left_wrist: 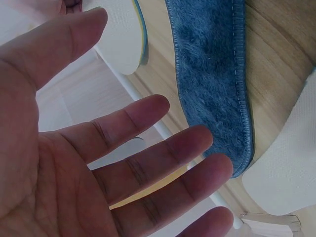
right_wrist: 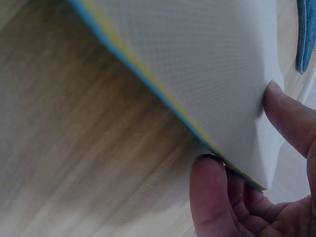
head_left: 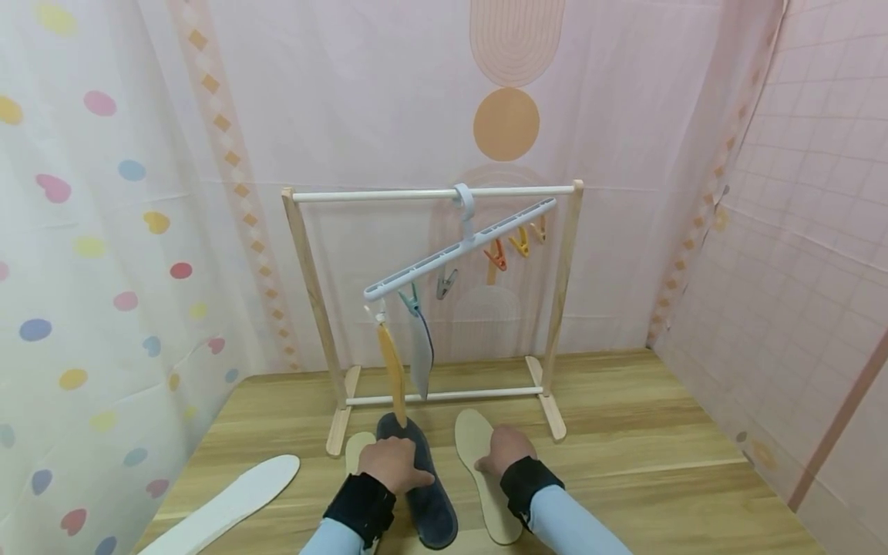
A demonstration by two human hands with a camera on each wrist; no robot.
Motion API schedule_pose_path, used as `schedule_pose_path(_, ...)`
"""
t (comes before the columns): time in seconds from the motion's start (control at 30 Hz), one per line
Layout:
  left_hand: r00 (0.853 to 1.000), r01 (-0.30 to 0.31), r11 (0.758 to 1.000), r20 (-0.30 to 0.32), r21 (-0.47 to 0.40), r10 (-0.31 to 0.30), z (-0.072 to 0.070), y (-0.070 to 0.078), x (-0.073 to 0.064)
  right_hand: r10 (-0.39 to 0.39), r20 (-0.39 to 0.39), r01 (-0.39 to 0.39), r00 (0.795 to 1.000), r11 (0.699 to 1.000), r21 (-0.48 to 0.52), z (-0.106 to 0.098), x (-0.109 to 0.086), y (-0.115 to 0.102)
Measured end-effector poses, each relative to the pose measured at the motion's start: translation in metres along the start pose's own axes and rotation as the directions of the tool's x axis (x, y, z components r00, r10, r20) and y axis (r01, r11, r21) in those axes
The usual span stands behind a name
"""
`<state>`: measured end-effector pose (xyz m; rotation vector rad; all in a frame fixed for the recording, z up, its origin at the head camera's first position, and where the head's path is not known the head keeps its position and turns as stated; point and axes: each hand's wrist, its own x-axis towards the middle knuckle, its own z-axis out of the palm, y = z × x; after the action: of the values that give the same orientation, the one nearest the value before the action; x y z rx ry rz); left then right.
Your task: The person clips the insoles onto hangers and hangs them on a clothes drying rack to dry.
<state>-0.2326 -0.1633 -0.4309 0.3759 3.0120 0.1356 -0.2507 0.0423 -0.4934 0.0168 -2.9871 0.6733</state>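
Note:
My right hand (head_left: 509, 451) pinches a beige insole (head_left: 475, 435) by its edge. In the right wrist view the thumb lies on the insole's (right_wrist: 197, 54) pale mesh top and the fingers curl at its blue-and-yellow rim. My left hand (head_left: 395, 465) is over a dark blue fuzzy insole (head_left: 435, 515). The left wrist view shows its fingers spread and relaxed, with nothing in them, and the blue insole (left_wrist: 210, 74) beyond the fingertips. Another beige insole (head_left: 358, 445) lies left of the blue one, partly hidden by the left hand and wrist.
A light blue clip hanger (head_left: 444, 257) hangs tilted, left end low, from a wooden rack (head_left: 308, 285). A yellow insole (head_left: 391, 362) and a grey one (head_left: 420, 358) dangle from its left clips; several clips hold nothing. A white insole (head_left: 232, 497) lies at the table's left.

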Motion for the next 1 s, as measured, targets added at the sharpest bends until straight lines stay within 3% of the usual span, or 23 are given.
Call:
schedule_pose_path(0.33,1.0,-0.012,1.0,-0.011,-0.012,0.011,0.0,0.0,0.0,0.034,-0.013,-0.033,0.999,0.999,0.033,0.0,0.0,0.003)
schedule_pose_path(0.77,0.999,-0.019,0.999,-0.032,-0.035,0.018,-0.004,0.0,0.002,0.011,0.021,-0.011,1.0,1.0,-0.005,-0.012,0.001,0.005)
schedule_pose_path(1.0,0.999,-0.015,1.0,-0.045,-0.026,0.014,-0.008,0.001,0.001,-0.045,0.014,0.045,0.999,0.999,-0.024,-0.023,0.003,0.009)
